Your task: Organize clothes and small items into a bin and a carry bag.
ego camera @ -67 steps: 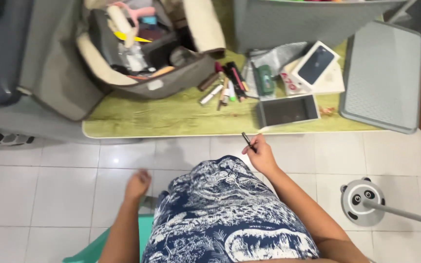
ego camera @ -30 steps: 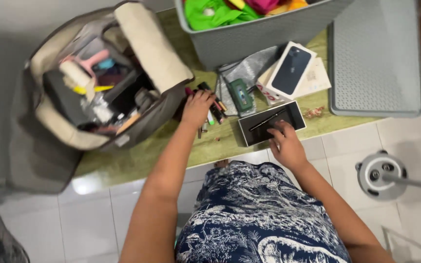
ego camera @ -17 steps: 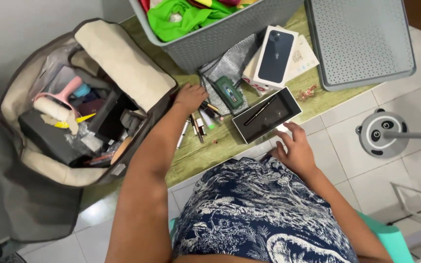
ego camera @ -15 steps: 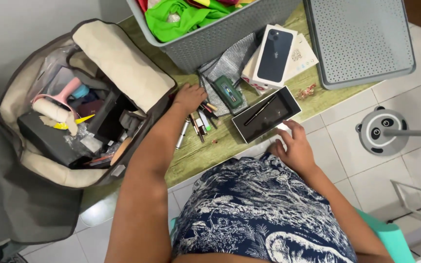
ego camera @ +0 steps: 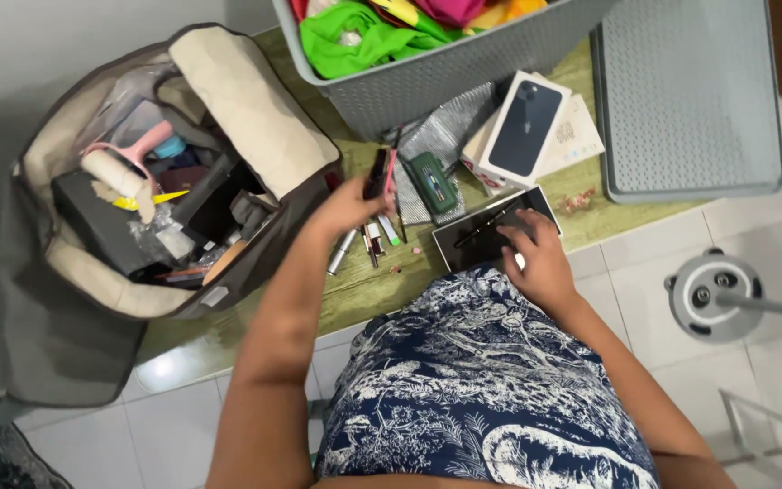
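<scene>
Change: your left hand point(ego camera: 348, 206) has lifted off the pile of small tubes since half a second ago and now holds a dark tube point(ego camera: 378, 174) above the green table point(ego camera: 355, 290).
Left grip: fingers closed around the dark tube, just left of frame centre.
Right grip: your right hand point(ego camera: 536, 263) rests flat on the black tray point(ego camera: 491, 237); it is not closed on anything.
Thin stick: one lies inside the tray, just beside your right fingertips.
Doing it well: keep the tray pinned with your right hand, and carry the tube upright so that it clears the loose tubes point(ego camera: 375, 243) below.
Count, tubes: about five left on the table; hard to tell exactly.
Count, other: one open bag point(ego camera: 228, 100) at upper left, one grey basket point(ego camera: 445, 72) at top, one grey lid point(ego camera: 685, 100) at upper right, one phone box point(ego camera: 525, 127), one green case point(ego camera: 433, 181).
</scene>
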